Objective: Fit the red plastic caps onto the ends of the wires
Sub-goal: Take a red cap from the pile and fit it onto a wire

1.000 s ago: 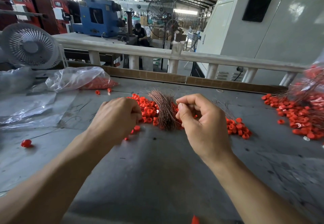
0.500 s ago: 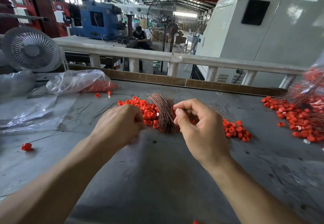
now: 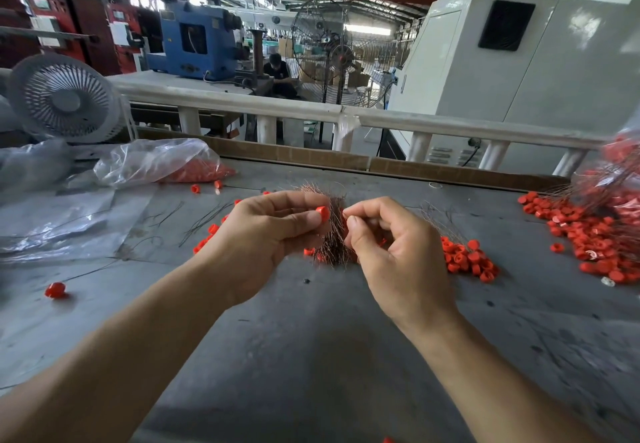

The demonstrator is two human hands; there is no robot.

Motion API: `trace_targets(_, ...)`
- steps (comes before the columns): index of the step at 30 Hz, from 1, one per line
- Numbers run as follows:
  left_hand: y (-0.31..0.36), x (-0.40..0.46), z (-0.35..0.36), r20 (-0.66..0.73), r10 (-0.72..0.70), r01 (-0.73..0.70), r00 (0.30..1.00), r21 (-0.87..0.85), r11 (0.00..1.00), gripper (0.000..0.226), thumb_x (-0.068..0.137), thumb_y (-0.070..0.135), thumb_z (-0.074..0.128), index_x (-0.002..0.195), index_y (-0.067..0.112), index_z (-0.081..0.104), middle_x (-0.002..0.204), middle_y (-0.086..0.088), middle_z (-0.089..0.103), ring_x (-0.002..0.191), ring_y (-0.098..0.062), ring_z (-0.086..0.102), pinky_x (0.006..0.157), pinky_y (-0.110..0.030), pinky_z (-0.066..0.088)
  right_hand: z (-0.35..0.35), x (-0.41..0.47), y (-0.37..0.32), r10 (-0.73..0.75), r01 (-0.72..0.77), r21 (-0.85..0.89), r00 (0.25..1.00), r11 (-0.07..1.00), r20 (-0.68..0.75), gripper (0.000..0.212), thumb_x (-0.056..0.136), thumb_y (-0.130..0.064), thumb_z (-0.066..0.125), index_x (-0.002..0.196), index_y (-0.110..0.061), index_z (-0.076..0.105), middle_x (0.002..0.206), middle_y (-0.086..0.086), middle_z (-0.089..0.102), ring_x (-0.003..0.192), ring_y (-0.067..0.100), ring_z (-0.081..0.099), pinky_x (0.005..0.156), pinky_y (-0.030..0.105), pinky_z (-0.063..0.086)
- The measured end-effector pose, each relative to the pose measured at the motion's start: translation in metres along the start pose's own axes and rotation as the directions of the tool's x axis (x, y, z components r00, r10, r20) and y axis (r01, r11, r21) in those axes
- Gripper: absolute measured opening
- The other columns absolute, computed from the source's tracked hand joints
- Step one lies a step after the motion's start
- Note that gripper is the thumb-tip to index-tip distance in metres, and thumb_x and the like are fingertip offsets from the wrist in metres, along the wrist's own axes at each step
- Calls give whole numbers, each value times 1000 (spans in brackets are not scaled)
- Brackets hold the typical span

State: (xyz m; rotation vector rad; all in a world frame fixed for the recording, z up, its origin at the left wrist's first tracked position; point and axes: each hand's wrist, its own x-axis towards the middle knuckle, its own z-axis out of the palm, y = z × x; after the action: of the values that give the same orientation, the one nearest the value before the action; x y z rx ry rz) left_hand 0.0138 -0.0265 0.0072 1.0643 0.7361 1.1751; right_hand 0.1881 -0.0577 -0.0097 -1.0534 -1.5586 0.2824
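Two hands up at mid-frame over the grey table (image 3: 311,356). The left hand (image 3: 263,234) has one red cap (image 3: 322,214) pinched between thumb and fingertip. The right hand (image 3: 394,252) is curled tight, fingertips pinched together, probably on a wire, too thin to tell. Between them, one bundle of coppery wires (image 3: 332,245) on the table. Three loose piles of caps: left (image 3: 209,234), right of centre (image 3: 467,257), far right (image 3: 595,231). One stray cap (image 3: 55,290) at lower left.

Matt red plastic cap (image 3: 322,214), coppery metal wires (image 3: 332,245), scuffed grey table (image 3: 311,356).
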Motion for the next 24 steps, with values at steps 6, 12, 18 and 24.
trace_targets(6, 2, -1, 2, 5, -31, 31, 1000, -113, 993, 33, 72, -3, 64, 105, -2, 69, 91, -15, 73, 80, -20, 73, 82, -29, 60, 0, -1, 0, 6, -6, -2, 1000, 1000, 12, 13, 96, -8, 67, 95, -20, 73, 75, -10, 70, 69, 10, 68, 63, 30, 55)
trace_targets(12, 4, -4, 5, 19, -30, 33, 999, -187, 982, 35, 73, -7, 62, 108, -4, 67, 92, -16, 73, 81, -21, 75, 79, -28, 62, 0, -1, -2, -8, 8, -9, 1000, 1000, 20, 12, 95, -8, 68, 94, -19, 73, 76, -11, 70, 70, 9, 68, 62, 25, 54)
trace_targets(18, 4, -4, 6, 59, -28, 39, 998, -188, 981, 31, 73, -6, 62, 103, -3, 68, 90, -17, 75, 78, -21, 75, 75, -27, 63, 0, -1, -4, -15, 15, 6, 1000, 1000, 26, 12, 95, -7, 68, 94, -17, 74, 77, -11, 70, 69, 8, 67, 60, 17, 51)
trace_targets(24, 1, -3, 5, 78, -15, 27, 997, -158, 987, 28, 75, -4, 62, 102, -1, 69, 88, -15, 75, 79, -20, 76, 77, -28, 63, -1, -1, -6, -24, 24, 13, 999, 1000, 26, 11, 95, -7, 69, 93, -17, 75, 73, -11, 69, 66, 7, 65, 58, 12, 47)
